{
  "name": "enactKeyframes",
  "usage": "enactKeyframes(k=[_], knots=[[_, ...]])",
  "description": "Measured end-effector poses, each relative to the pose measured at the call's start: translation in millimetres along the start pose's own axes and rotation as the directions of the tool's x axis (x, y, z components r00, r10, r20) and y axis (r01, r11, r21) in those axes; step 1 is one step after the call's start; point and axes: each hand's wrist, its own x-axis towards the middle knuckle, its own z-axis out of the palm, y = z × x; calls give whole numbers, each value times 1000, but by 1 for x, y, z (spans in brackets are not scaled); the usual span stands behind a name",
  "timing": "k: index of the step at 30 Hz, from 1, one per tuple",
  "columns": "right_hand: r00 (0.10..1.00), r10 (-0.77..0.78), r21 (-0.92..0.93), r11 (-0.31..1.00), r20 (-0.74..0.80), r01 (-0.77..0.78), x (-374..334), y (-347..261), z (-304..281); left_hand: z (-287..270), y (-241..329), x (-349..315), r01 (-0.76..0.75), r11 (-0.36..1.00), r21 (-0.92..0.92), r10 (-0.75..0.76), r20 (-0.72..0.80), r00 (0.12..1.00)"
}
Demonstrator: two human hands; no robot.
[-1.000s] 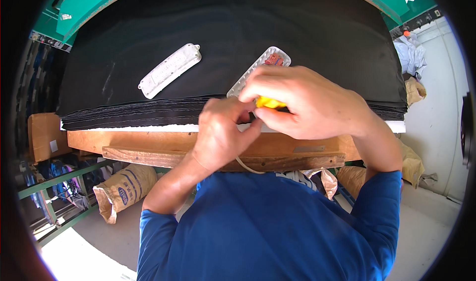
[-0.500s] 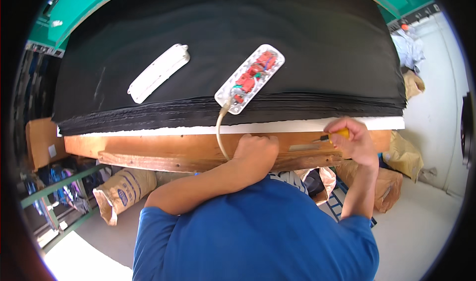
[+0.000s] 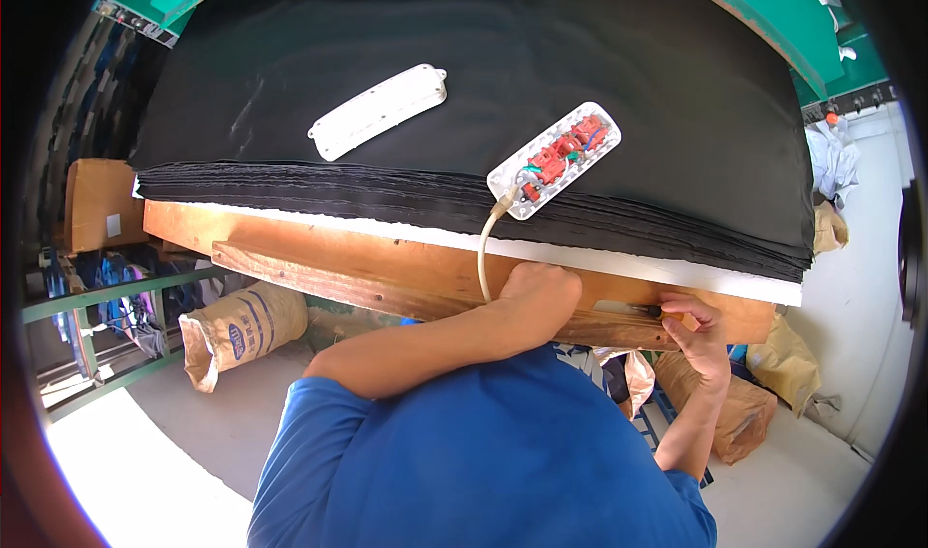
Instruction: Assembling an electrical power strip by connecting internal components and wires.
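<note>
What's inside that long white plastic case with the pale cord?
Inside the long, open white plastic case sit blocky red parts, a thin blue wire and small green pieces. The red parts hide whatever lies beneath them.

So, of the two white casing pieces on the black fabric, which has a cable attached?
The right-hand piece: a pale cable leaves its near end; the left-hand piece shows none.

Strong light bleaches the floor well left of the hands to blank white. Beyond them, black cloth shows a faint sheen; the green frame bows near the dark round rim.
</note>
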Motion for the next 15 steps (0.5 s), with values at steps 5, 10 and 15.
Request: enactKeyframes(k=[5,10,15], knots=[[997,-74,-116,991,-5,73,6,-44,3,3,-1,-7,-18,1000,-7,17,-73,997],[996,-52,-53,997,77,57,21,-83,15,-31,-11,-38,-220,976,4,166,-665,728],[945,-278,67,961,174,270,65,-105,74,-53,-44,-37,45,998,-49,-66,-830,554]])
